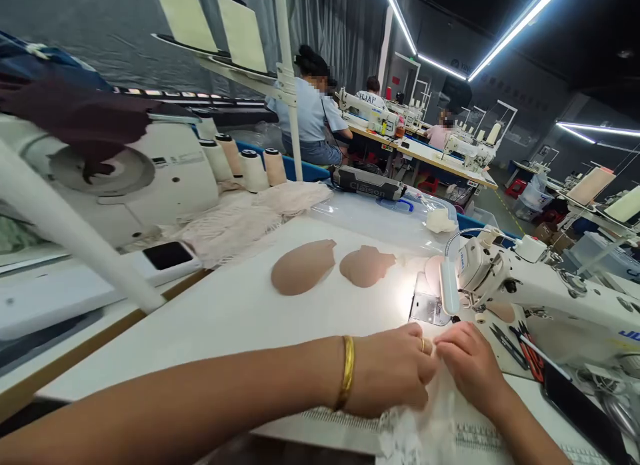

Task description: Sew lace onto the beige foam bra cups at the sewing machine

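Observation:
Just in front of the sewing machine (505, 272), my left hand (387, 368) is closed on sheer pale fabric (435, 402). Close beside it on the right, my right hand (473, 362) pinches the same fabric, fingertips nearly meeting the left ones. The cloth hangs down over the table's front edge, with a whitish lacy part at the bottom. Under the machine's lamp, the metal needle plate (429, 309) lies just beyond my fingers. Two brown cut pieces, a rounded one (304, 266) and a notched one (366, 265), rest flat on the white table (240, 318).
Small black snips (509, 345), red-handled scissors (533, 358) and a dark phone (583, 412) lie at the right. Several thread cones (254, 172) and a second machine (115, 178) stand at left. A white pole (75, 232) crosses there. Co-workers (310, 112) sit at machines behind.

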`<state>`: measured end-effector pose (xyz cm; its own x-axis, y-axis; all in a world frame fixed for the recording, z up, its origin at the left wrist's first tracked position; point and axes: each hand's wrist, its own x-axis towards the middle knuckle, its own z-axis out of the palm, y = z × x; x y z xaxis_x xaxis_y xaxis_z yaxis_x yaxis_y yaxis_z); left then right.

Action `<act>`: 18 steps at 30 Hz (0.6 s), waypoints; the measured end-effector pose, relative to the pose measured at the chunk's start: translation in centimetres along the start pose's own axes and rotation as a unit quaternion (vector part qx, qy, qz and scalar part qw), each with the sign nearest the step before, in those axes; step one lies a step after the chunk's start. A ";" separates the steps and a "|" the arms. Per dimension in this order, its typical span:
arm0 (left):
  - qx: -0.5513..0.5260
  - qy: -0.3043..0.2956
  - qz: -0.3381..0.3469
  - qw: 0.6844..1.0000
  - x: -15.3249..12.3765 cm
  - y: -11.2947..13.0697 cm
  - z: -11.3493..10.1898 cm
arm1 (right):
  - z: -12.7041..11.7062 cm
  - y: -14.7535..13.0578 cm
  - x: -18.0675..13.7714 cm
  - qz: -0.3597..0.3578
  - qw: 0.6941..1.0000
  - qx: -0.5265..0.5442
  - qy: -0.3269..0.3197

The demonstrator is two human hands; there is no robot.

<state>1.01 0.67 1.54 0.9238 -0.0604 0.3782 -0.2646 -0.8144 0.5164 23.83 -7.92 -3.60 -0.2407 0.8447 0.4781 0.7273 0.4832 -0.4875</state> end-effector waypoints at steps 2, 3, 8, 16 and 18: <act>0.113 -0.036 0.012 0.993 0.7 -2.5 0.5 | -0.3 1.5 1.4 -0.053 0.991 -0.106 -0.065; 0.129 -0.054 0.008 0.990 1.1 -3.7 0.7 | -0.2 2.0 1.9 -0.071 0.983 -0.147 -0.084; 0.119 -0.084 -0.009 0.989 1.5 -6.5 0.4 | -0.1 2.4 1.5 -0.072 0.976 -0.193 -0.064; 0.176 -0.123 -0.060 0.975 1.3 -5.3 0.0 | -1.0 1.6 0.9 -0.042 0.984 -0.154 -0.080; 0.177 -0.119 -0.064 0.975 1.4 -5.5 0.1 | -0.8 1.8 0.9 -0.035 0.983 -0.163 -0.077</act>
<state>3.77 5.03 -0.86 0.9922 -0.0435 0.1171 -0.0702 -0.9696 0.2344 25.44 -6.48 -3.48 -0.3744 0.8487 0.3735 0.8665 0.4637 -0.1849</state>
